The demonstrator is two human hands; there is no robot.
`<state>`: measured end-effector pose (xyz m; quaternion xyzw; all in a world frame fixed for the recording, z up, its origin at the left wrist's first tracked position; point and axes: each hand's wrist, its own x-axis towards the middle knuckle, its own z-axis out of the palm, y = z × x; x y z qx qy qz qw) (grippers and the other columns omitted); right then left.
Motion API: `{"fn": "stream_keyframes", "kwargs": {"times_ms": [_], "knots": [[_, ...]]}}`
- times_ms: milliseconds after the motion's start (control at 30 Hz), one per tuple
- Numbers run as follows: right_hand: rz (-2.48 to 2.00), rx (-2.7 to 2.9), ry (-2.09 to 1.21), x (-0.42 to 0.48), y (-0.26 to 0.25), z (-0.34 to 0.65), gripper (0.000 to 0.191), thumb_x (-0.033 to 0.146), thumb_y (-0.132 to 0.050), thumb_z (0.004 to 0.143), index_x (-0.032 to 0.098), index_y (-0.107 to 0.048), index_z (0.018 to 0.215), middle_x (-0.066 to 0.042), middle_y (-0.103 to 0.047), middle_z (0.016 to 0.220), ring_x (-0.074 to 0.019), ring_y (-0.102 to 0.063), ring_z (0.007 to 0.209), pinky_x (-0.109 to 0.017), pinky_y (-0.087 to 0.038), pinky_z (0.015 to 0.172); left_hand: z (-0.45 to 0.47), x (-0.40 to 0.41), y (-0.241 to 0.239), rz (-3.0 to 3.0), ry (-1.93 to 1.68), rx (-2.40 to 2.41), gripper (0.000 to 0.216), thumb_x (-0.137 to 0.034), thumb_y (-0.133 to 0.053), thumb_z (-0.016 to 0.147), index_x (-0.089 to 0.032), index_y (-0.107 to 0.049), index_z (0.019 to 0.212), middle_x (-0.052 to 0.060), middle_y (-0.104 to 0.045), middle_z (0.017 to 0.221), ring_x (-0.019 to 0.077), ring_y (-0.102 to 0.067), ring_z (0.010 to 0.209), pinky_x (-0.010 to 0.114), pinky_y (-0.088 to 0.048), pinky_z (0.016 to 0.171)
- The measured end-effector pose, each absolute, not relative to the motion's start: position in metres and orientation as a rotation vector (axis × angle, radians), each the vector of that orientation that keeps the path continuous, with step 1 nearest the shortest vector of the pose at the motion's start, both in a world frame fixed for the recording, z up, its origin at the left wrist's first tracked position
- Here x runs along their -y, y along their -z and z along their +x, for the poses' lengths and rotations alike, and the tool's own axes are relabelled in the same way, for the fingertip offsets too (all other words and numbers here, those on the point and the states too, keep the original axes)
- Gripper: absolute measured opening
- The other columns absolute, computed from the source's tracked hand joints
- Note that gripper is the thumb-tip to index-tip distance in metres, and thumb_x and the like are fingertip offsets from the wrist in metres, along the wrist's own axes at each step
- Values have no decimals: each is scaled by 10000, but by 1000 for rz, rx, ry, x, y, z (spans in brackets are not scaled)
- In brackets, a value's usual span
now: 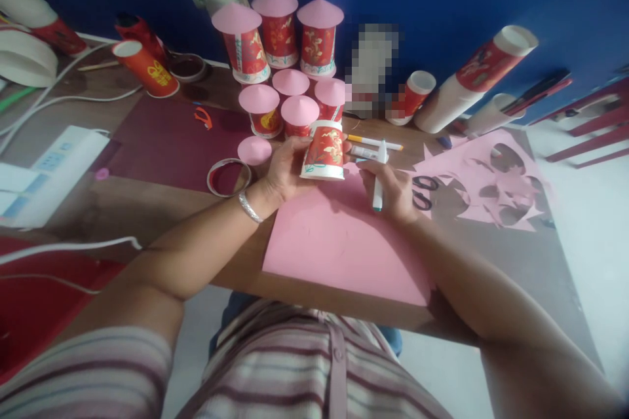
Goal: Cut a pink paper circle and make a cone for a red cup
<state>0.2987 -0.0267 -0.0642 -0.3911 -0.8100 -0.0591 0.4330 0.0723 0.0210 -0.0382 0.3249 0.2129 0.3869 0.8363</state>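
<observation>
My left hand (287, 173) is closed round a red paper cup (325, 149) with gold figures and blue-green marks near its white rim, which faces down. A marker (378, 191) with a white barrel and green end is gripped in my right hand (393, 190), just right of the cup. Both hands are above a pink paper sheet (344, 242). Behind the cup, several upturned red cups wear pink paper cones, among them a cup (319, 49) in the back row. A small pink cone (254, 151) lies left of my left hand.
Cut pink paper scraps (491, 177) lie on the right. A tape roll (228, 177) and orange scissors (202, 118) are on the left. Stacked cups (496, 59) lean by the blue wall, near a yellow-ended marker (376, 143). A white box (59, 170) stands far left.
</observation>
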Motion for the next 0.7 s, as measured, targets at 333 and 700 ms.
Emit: {"fn": "stream_keyframes", "kwargs": {"times_ms": [333,700], "knots": [[-844,2120,79,32,59,296,172,207,-695,979,207,-682,1151,1,-706,749,-144,-631,597,-265,-472,579,80,-19,44,707,-910,-483,472,-423,-719,752,-162,-694,1145,132,-794,1067,328,-740,1136,468,-578,992],[-859,2192,320,35,55,297,138,91,-582,963,221,-623,939,39,-597,631,-123,-495,542,-271,-398,543,81,-15,55,864,-957,-506,467,-525,-848,813,-190,-716,1110,80,-772,1070,295,-723,1136,416,-555,985]]}}
